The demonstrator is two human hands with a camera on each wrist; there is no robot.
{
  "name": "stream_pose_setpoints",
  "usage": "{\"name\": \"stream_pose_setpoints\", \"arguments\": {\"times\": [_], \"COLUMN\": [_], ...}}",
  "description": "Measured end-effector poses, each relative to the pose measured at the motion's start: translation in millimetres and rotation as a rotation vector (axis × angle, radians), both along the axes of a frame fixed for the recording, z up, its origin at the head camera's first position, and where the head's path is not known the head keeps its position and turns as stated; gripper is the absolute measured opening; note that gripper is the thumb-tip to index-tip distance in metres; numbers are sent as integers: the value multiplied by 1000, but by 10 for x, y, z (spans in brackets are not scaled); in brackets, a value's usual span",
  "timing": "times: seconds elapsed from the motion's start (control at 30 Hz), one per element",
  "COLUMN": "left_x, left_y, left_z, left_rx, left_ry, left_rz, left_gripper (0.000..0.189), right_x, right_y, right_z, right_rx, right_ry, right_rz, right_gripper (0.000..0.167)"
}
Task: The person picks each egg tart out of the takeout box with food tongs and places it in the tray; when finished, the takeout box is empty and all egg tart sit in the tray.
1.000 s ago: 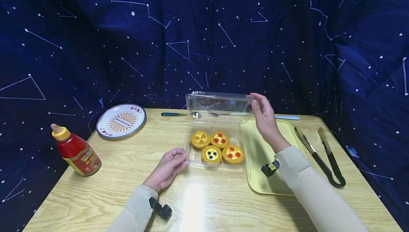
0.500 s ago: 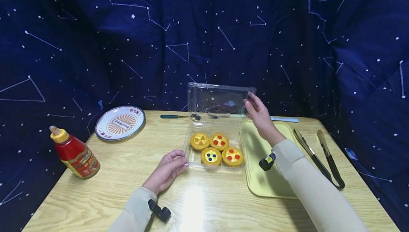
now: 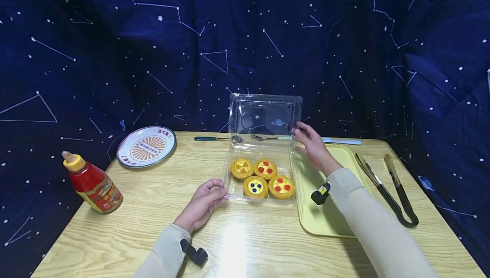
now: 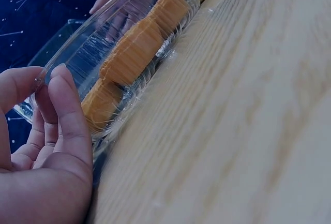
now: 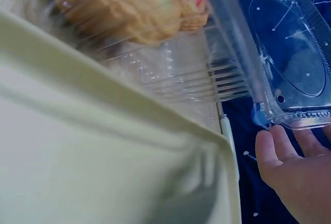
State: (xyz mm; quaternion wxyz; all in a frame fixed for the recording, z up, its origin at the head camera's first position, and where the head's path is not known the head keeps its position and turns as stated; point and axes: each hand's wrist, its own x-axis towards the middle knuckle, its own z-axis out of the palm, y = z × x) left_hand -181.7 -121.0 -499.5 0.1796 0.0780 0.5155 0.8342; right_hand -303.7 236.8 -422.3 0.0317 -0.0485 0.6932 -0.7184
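A clear plastic clamshell box [image 3: 233,190] lies with its lid [image 3: 266,114] standing up at the back. Several egg tarts [image 3: 255,187] sit inside, topped with red dots, blue dots or yellow wedges. My left hand [image 3: 203,204] pinches the rim at the box's front left corner; in the left wrist view, thumb and finger [image 4: 70,113] meet on that rim. My right hand [image 3: 314,148] is at the lid's lower right edge. Its fingers [image 5: 283,144] look fairly straight in the right wrist view, at the lid's edge; whether they touch it is hard to tell.
A yellow tray [image 3: 325,222] lies right of the box, with black-handled tongs [image 3: 398,197] beyond it. At left are a plate [image 3: 146,147] and a red sauce bottle [image 3: 93,186]. Behind the box lie a dark-handled utensil [image 3: 206,139], a fork [image 3: 264,137] and a blue-handled utensil [image 3: 340,141].
The lid has swung up and back, from tilted forward to upright. My right hand has followed it, then dropped a little to its lower edge. The left hand keeps its pinch on the rim.
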Motion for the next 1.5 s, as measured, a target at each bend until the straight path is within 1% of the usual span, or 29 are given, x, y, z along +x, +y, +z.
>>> {"name": "stream_pose_setpoints", "arguments": {"times": [0.1,0.27,0.4,0.57,0.73,0.9,1.17,1.37,1.5], "left_x": [0,5,6,-1,0,12,16,2,0], "left_y": [-1,-10,-7,3,1,0,12,13,9], "left_z": [8,20,22,12,15,34,33,24,20], "left_rx": [0,-3,-7,-5,-9,-4,-16,-20,-19], "left_ry": [-2,-7,-5,-13,-10,-2,-11,-9,-14], "left_rz": [-3,-6,-7,-2,-9,-8,-8,-14,-11], "left_gripper": [23,28,27,23,28,33,31,24,17], "right_x": [-19,-47,-61,-69,-40,54,287,468,585], "right_y": [2,2,4,15,39,73,214,332,430], "right_z": [-37,-110,-152,-171,-145,-68,45,119,123], "right_rx": [-2,13,33,26,32,68,183,305,430], "right_ry": [-25,-41,-58,-70,-68,-41,36,113,187], "right_rz": [8,12,11,3,-20,-38,-28,-33,-35], "right_gripper": [60,61,62,62,65,66,59,59,55]}}
